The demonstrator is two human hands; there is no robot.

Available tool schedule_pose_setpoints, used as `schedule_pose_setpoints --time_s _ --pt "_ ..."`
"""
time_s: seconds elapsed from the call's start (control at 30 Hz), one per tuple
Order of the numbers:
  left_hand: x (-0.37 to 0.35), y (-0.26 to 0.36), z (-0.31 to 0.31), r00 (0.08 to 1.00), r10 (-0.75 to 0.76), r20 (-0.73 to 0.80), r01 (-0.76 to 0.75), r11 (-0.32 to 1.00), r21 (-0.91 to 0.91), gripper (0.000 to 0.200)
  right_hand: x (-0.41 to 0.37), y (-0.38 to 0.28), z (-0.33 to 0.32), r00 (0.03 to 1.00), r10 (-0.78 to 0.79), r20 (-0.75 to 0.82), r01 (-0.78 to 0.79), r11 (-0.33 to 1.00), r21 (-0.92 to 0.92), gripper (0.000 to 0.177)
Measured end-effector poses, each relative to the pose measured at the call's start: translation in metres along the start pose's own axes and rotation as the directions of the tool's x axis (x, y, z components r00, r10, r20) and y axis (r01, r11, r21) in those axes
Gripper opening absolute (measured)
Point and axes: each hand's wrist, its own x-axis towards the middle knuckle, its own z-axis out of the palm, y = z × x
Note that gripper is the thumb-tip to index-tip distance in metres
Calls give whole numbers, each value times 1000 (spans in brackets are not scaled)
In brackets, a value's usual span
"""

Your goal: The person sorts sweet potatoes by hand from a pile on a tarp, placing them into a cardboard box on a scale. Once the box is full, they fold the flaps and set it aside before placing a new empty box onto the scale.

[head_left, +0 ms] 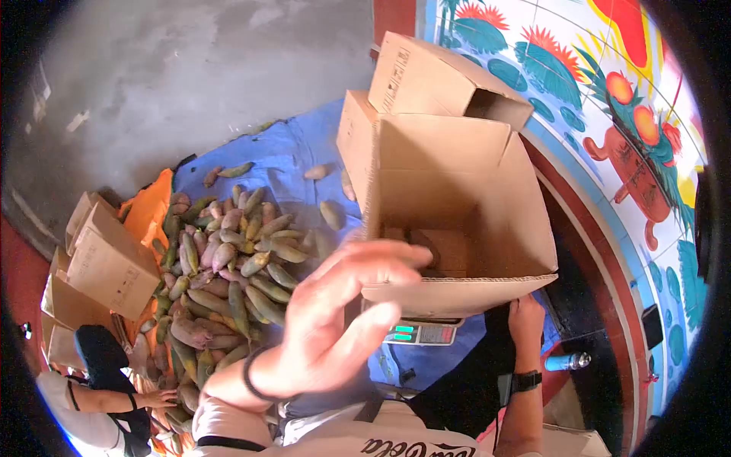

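Observation:
My left hand point(343, 308) is raised in front of the near left corner of an open cardboard box point(457, 297), its fingers apart and nothing in them. Inside the box, a dark brownish piece shows near the bottom, close behind my fingertips. Below the box's near right edge is my right hand point(525, 316); its fingers are mostly hidden against the cardboard. The box stands over a scale point(434, 333) with a lit green display. To the left lies a large heap of green and purplish elongated tubers or fruits point(236, 263).
A second cardboard box point(434, 76) lies behind the open one, and more boxes point(114, 263) are at the left. Another person's hand point(158, 398) touches the heap at the lower left. A blue bottle point(567, 361) is at the right, near the painted tile wall point(548, 68).

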Motion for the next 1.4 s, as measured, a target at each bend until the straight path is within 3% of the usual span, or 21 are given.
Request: schedule_pose_setpoints --time_s 0.03,0.1,0.17,0.23,0.27,0.3,0.33,0.37,0.43,0.5,0.77,1.4 --pt "0 12 1 998 -62 23 65 985 -161 23 0 1 1 1000 4 10 -4 1000 -17 9" --pt "9 29 -3 980 38 197 -13 992 -126 25 -2 3 0 998 -5 58 9 998 -61 8" --pt "12 38 4 951 148 272 -94 975 -200 23 -1 1 1 1000 -21 8 21 1000 -3 8" --pt "11 25 23 879 460 128 -401 856 -326 41 -2 4 1 999 -10 33 11 999 -36 8" --pt "19 24 38 879 462 114 -404 851 -336 41 -3 4 1 999 -12 36 14 999 -52 8" --pt "31 25 55 779 614 -127 -622 735 -269 34 -2 3 0 999 -35 7 35 999 -35 8" --pt "37 26 63 601 723 -341 -793 592 -142 29 -1 2 0 998 -59 -23 58 998 -16 8" --pt "37 32 62 597 722 -349 -795 590 -141 29 0 2 -1 998 -62 -23 62 998 -24 8" --pt "31 43 60 735 633 -243 -665 742 -80 27 -1 1 -1 1000 -25 18 26 999 -40 9" --pt "29 47 60 775 598 -204 -619 784 -51 28 -1 -2 0 1000 -11 26 12 999 -52 10" --pt "25 43 83 805 536 -252 -569 818 -77 32 0 1 2 999 -54 3 54 996 -73 10" --pt "13 42 96 870 421 -256 -470 865 -173 44 1 -3 1 996 55 70 -50 996 -69 12"
